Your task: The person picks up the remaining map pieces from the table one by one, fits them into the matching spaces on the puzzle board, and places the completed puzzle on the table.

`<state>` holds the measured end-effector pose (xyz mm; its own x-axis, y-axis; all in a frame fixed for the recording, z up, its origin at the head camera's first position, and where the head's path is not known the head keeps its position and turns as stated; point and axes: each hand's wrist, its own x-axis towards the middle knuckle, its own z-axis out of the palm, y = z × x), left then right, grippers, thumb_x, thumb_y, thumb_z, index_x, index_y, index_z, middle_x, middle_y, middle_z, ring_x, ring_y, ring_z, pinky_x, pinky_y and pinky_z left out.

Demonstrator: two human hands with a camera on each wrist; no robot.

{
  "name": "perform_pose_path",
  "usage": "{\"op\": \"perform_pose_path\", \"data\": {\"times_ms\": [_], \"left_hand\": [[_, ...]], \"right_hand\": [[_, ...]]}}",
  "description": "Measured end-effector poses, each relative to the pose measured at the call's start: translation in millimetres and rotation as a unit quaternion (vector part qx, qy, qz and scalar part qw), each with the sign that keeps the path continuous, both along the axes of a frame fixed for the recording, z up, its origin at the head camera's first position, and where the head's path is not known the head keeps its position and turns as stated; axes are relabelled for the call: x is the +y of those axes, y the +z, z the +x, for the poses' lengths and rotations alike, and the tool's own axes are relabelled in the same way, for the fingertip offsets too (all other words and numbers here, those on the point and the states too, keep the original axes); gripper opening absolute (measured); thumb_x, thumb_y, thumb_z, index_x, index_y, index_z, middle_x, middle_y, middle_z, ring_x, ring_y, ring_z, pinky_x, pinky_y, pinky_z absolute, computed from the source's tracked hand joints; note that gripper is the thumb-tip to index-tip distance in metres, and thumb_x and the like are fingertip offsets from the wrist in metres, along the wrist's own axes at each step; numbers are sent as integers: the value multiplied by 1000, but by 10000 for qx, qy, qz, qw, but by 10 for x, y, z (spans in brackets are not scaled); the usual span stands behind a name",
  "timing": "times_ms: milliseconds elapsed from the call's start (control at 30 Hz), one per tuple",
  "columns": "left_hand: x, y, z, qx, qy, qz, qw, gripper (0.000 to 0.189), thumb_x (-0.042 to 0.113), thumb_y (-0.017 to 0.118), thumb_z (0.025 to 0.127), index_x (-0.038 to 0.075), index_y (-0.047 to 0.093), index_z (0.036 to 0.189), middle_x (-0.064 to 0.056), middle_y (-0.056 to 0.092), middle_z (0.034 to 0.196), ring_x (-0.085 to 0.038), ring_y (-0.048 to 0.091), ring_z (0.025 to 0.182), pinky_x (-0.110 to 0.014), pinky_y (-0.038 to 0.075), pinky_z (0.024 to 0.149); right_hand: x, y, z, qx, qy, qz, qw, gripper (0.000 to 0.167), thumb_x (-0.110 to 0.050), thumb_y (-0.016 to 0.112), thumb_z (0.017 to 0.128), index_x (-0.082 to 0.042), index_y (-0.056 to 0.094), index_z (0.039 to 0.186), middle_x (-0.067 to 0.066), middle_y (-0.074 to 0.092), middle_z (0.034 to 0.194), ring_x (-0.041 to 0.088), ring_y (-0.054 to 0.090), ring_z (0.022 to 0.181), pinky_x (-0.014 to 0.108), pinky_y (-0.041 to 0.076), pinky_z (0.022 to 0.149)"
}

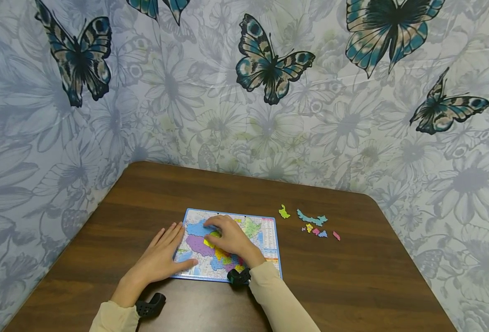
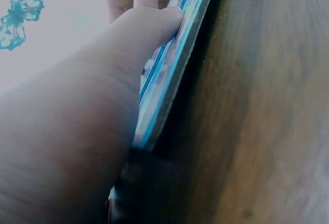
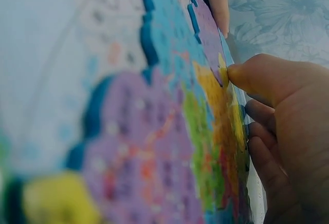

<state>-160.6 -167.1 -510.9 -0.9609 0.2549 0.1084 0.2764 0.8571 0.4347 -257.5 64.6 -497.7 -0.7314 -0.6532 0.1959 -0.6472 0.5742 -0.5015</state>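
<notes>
Under the right hand (image 1: 231, 236), grip unclear, lay a map puzzle (image 1: 271, 240), yellow piece (image 1: 208, 243) at the thumb, left hand (image 1: 160, 256) outspread.

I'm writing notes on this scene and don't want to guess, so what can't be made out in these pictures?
Head view: the part of the puzzle board beneath the right hand, covered by that hand.
Head view: the board's small print, too tiny to read.
Head view: the butterfly left of top centre, cut off by the top edge.
Left wrist view: most of the board's face, behind the left hand.
Right wrist view: markings on the near purple piece, blurred.
</notes>
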Motion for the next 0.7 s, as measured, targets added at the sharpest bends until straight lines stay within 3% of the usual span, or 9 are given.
{"op": "perform_pose_path", "data": {"times_ms": [133, 300, 700], "left_hand": [[-1, 11, 1, -8, -11, 15, 10000, 111, 76, 61, 87, -4, 32, 158, -21, 26, 168, -41, 20, 157, -62, 8, 126], [-2, 15, 10, -12, -30, 16, 10000, 110, 75, 61, 88, -5, 32, 158, -22, 25, 168, -41, 20, 157, -62, 8, 126], [3, 17, 17, -29, -15, 31, 10000, 110, 75, 62, 88, -5, 32, 158, -22, 25, 168, -41, 19, 157, -62, 8, 126]], "right_hand": [[0, 12, 11, 40, -25, 16, 10000, 35, -28, 74, 96, -14, 72, 128, 0, 67, 137, 21, 59, 130, 39, 47, 113], [-39, 24, 19, 130, -54, 222, 9997, 51, -41, 73, 96, -18, 64, 140, -1, 59, 148, 21, 53, 136, 41, 45, 114], [-79, 53, 23, -122, 177, 735, 9971, 77, -59, 73, 88, -25, 51, 154, -5, 42, 163, 25, 41, 142, 49, 40, 117]]}}
